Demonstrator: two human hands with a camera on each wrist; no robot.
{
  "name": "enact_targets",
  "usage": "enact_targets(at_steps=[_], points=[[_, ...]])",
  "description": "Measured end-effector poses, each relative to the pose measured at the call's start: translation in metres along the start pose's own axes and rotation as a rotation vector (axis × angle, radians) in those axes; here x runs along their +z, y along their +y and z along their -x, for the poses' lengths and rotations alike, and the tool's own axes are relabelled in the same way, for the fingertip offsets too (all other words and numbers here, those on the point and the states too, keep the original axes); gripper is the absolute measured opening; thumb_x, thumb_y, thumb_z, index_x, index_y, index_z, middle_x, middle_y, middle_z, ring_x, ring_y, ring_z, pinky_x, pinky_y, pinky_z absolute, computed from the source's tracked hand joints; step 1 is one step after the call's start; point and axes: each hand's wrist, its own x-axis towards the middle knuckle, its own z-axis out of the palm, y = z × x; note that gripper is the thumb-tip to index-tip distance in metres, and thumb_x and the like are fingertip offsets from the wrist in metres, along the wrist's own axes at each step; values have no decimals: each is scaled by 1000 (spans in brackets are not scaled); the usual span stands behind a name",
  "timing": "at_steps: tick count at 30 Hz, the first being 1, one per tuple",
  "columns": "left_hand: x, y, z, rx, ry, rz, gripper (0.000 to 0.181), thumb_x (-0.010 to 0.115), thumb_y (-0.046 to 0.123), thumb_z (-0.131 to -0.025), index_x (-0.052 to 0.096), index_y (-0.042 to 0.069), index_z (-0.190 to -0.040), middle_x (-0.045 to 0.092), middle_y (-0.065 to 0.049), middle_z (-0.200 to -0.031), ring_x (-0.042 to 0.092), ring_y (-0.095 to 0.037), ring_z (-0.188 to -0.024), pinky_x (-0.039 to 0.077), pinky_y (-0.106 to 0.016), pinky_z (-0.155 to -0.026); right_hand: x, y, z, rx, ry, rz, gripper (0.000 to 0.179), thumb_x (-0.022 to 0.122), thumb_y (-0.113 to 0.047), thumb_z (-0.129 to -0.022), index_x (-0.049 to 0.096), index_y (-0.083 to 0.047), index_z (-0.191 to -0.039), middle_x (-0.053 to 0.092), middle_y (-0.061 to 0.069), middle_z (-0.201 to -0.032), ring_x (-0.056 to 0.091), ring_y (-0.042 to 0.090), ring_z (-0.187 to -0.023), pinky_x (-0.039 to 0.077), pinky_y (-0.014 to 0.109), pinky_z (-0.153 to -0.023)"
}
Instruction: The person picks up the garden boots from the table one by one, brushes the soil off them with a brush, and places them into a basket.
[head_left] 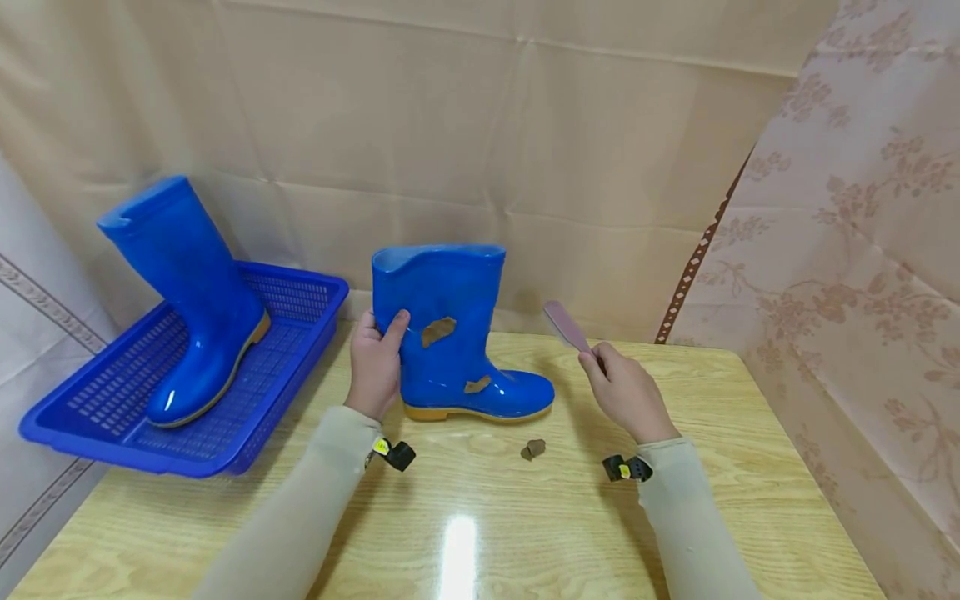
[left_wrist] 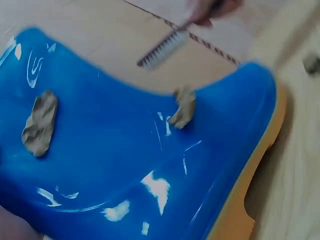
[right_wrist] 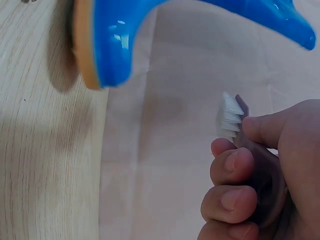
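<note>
A blue rubber boot (head_left: 457,283) with a yellow-tan sole stands upright, toe to the right. My left hand (head_left: 375,362) grips the back of its shaft, thumb on the near side. Two brown mud-like patches stick to the boot: one on the shaft (head_left: 438,332), one near the ankle (head_left: 477,384). Right of the boot, my right hand (head_left: 628,392) holds a mauve brush (head_left: 566,325) by its handle, apart from the boot. White bristles (right_wrist: 230,117) show in the right wrist view, with fingers curled round the handle.
A small brown clump (head_left: 533,450) lies on the wooden table (head_left: 570,533) in front of the boot. At the left, a blue plastic basket (head_left: 292,367) holds a second blue boot (head_left: 202,292). Beige cloth (head_left: 360,125) hangs behind the table, patterned cloth (head_left: 862,250) at the right.
</note>
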Motion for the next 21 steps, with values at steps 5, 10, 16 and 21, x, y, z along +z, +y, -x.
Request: enact_targets(at_steps=[5,10,16,21], points=[[-15,1,-3,58,-99,-265,49,63,37,-104,56,5,-140,65,-12,-139,62,-28,-128,49,-47,-109,0,-1,-1,4,2,3,41,42,-41,-112,61,-6,-106,49,3,-67,44,18,-53,34,32,-48],[-37,11,-11,85,-255,-512,55,68,44,-100,58,12,-143,64,-11,-141,59,-32,-132,49,-56,-106,0,0,-2,5,2,8,40,42,-40,-112,61,-5,-107,49,3,-68,44,18,-54,35,32,-49],[-45,23,-14,136,-322,-710,48,70,36,-100,64,5,-135,67,-18,-135,60,-39,-128,49,-63,-102,3,2,-2,12,-6,8,41,42,-42,-112,61,-6,-106,48,2,-68,44,17,-54,35,32,-49],[-33,23,-7,196,-190,-754,36,71,34,-99,73,3,-119,76,-16,-113,69,-33,-107,57,-53,-87,4,3,-1,5,-1,11,41,42,-42,-112,60,-6,-105,47,2,-67,43,17,-53,34,31,-49]])
